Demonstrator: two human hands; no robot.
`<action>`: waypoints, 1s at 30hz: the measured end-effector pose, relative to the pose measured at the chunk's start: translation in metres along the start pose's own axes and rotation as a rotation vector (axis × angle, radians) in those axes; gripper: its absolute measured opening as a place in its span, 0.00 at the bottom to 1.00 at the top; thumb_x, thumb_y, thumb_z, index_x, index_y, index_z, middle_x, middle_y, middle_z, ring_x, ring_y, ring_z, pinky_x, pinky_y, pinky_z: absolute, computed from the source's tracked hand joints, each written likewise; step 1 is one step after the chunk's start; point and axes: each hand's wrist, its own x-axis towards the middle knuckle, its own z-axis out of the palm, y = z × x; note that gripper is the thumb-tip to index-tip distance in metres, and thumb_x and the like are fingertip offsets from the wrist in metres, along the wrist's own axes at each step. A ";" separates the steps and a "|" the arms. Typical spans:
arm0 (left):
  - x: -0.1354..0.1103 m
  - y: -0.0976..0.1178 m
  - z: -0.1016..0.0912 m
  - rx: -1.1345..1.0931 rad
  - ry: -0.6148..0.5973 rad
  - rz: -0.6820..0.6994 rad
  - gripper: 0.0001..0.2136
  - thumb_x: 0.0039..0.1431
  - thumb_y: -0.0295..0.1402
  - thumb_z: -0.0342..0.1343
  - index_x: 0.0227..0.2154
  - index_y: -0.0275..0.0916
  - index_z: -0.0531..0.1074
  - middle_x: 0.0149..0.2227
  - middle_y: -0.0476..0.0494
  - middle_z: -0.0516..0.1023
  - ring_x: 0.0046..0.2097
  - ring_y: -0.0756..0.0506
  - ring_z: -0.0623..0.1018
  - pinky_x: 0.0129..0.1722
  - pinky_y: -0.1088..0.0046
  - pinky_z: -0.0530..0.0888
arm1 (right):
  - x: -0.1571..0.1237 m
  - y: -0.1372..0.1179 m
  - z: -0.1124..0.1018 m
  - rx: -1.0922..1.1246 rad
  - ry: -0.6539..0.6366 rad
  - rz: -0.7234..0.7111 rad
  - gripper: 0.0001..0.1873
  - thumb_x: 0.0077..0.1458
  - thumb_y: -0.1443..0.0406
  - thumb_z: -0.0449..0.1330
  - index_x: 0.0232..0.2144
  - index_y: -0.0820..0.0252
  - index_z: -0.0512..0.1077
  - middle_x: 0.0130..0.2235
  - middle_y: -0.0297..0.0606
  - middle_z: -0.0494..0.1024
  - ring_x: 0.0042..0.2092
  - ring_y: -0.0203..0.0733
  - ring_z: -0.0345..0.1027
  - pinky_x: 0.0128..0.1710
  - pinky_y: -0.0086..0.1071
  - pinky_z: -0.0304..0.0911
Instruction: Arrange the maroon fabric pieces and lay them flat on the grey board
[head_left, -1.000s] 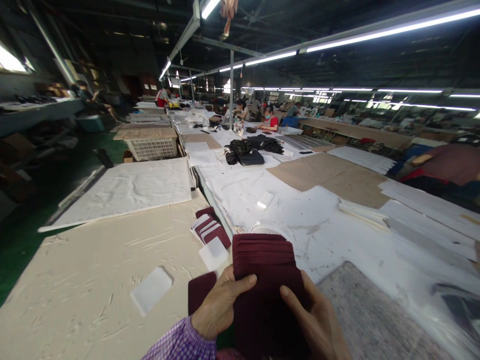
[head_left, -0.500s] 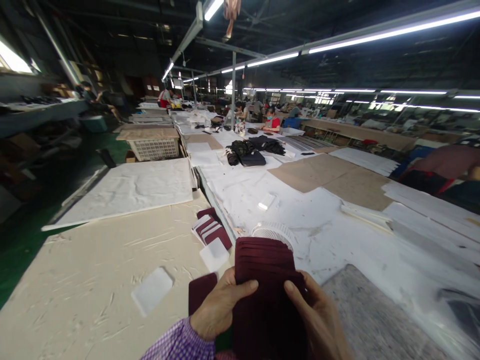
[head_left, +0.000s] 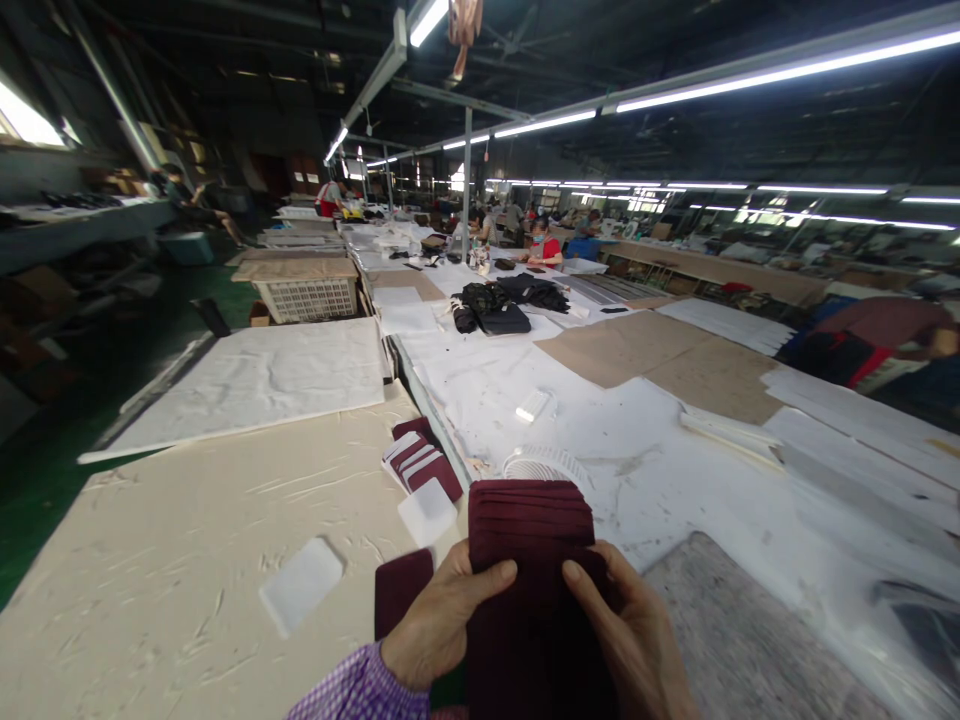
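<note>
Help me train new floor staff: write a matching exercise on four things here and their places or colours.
1. Maroon stack
2. Dark fabric pile
3. Pale crate
4. Left sleeve

A. Beneath a brown sheet
B. Purple-and-white checked
C. Held by left hand and right hand
D. On the white table

Pairs: 1-C, 2-D, 3-A, 4-B

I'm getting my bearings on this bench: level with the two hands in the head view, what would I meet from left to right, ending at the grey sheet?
White piece → maroon piece → left hand → maroon stack → right hand → grey sheet.
</note>
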 end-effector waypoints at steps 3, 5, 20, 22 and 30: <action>0.000 0.001 -0.002 0.007 0.004 -0.006 0.15 0.50 0.26 0.62 0.43 0.35 0.75 0.41 0.37 0.81 0.45 0.39 0.78 0.49 0.62 0.71 | 0.003 0.004 -0.003 0.139 0.032 0.000 0.20 0.43 0.55 0.67 0.39 0.52 0.70 0.41 0.35 0.77 0.39 0.43 0.71 0.35 0.30 0.68; -0.002 0.002 -0.004 0.020 -0.008 -0.014 0.16 0.50 0.27 0.62 0.44 0.35 0.75 0.41 0.37 0.81 0.45 0.39 0.78 0.48 0.63 0.72 | 0.006 0.005 -0.006 0.233 -0.010 0.014 0.24 0.43 0.57 0.67 0.45 0.51 0.68 0.49 0.39 0.74 0.44 0.46 0.71 0.38 0.34 0.70; -0.009 0.007 -0.003 0.044 -0.030 -0.020 0.15 0.48 0.28 0.63 0.41 0.34 0.76 0.38 0.37 0.81 0.40 0.41 0.80 0.44 0.65 0.74 | -0.008 -0.012 0.002 0.308 -0.139 0.091 0.21 0.41 0.56 0.68 0.39 0.55 0.72 0.42 0.40 0.79 0.42 0.48 0.72 0.40 0.37 0.69; -0.008 0.007 -0.002 0.032 -0.001 -0.005 0.14 0.48 0.27 0.63 0.41 0.35 0.76 0.38 0.38 0.81 0.40 0.41 0.80 0.45 0.64 0.74 | -0.009 -0.011 0.003 0.267 -0.148 0.088 0.21 0.42 0.56 0.68 0.40 0.57 0.74 0.41 0.41 0.79 0.45 0.50 0.71 0.44 0.39 0.68; -0.007 0.010 0.001 -0.006 0.081 0.051 0.14 0.54 0.33 0.59 0.43 0.34 0.75 0.41 0.37 0.80 0.47 0.39 0.77 0.52 0.60 0.70 | -0.008 0.000 0.004 0.127 -0.114 0.088 0.24 0.46 0.54 0.64 0.45 0.59 0.75 0.38 0.40 0.81 0.48 0.54 0.70 0.47 0.41 0.67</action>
